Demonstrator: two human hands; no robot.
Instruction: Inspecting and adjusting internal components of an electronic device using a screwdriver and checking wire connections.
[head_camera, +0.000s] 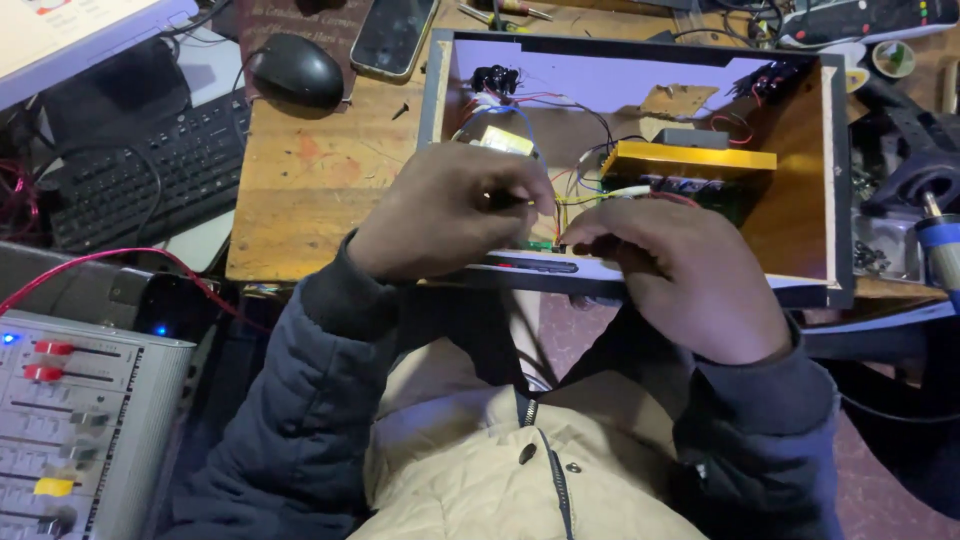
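Both hands at a wired wooden box on a cluttered workbench

Left hand (440, 210) and right hand (680, 285) pinch thin wires (556, 222) at the wooden box (835, 180) near edge, frame centre; mouse (296, 70), keyboard (140, 165) upper left, mixer panel (70, 420) lower left

Wooden tabletop (320, 180) carrying a black mouse (296, 70) and a dark phone (392, 35); black keyboard (140, 175) at far left; grey mixing console (80, 430) with coloured sliders, lower left.

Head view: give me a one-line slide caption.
Left hand and right hand pinch thin wires inside an open wooden box.
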